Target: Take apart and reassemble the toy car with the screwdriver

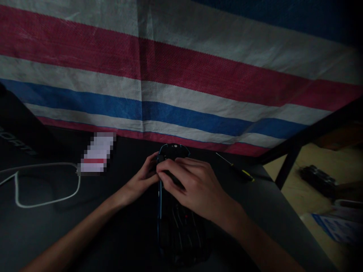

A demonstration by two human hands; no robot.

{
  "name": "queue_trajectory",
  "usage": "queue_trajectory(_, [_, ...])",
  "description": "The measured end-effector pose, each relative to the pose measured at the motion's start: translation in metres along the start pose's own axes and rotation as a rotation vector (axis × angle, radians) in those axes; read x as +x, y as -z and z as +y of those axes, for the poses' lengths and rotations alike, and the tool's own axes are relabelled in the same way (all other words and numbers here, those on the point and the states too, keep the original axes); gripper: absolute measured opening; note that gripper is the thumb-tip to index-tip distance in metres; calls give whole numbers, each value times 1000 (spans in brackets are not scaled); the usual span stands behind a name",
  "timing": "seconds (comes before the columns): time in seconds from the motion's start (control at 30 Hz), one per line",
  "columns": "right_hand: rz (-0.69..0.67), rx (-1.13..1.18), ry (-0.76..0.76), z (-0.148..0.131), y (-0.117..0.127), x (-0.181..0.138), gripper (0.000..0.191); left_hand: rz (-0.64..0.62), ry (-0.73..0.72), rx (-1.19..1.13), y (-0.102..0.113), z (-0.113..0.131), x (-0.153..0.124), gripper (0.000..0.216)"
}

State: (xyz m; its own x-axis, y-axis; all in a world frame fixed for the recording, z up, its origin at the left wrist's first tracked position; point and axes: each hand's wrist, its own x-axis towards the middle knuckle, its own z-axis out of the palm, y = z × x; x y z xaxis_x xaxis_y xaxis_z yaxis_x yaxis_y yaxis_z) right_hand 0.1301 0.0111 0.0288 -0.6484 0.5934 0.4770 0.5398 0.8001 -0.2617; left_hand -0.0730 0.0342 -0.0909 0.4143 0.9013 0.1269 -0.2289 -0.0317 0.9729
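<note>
Toy car — left hand alongside, right hand across it.

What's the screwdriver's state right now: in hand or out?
Out: the screwdriver lies on the table, apart from the left hand and the right hand, both at the toy car.

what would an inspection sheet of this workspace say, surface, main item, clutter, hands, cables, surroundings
Surface: dark tabletop, dimly lit
Main item: dark car-shaped object with blue edging, under the hands
Clutter: screwdriver with yellow-and-black handle at right; pixelated flat item and dark lettered object at left
Left hand: fingers at the car-shaped object's left edge
Right hand: fingers bent over its far part; exact grip unclear
Cables: white cable, looped at left, reaching the pixelated flat item
Surroundings: striped sheet behind; blue-and-white item beyond the tabletop's right edge
</note>
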Motion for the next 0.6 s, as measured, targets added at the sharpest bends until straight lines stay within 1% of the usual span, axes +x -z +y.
queue_trajectory(0.13, [-17, -20, -109, -6, 0, -4, 20, -5, -3, 1, -1, 3, 0, 67])
queue_trajectory(0.27, [-35, 25, -88, -12, 5, -4, 12, 9, 12, 17, -6, 7, -1, 68])
queue_trajectory(0.4, [-22, -30, -97, -7, 4, -2, 12, 16, 41, 17, -10, 12, -2, 62])
queue_trajectory(0.47, [-39, -72, -147, -2, 4, -1, 13, 14, 57, 26, -11, 14, -2, 63])
queue_trajectory(0.53, [-53, -100, -207, 1, 5, -2, 18, 13, 74, 32, -11, 15, -1, 66])
queue_trajectory(0.6, [-56, -93, -231, 2, 7, -2, 19, 12, 77, 36, -10, 15, -1, 68])
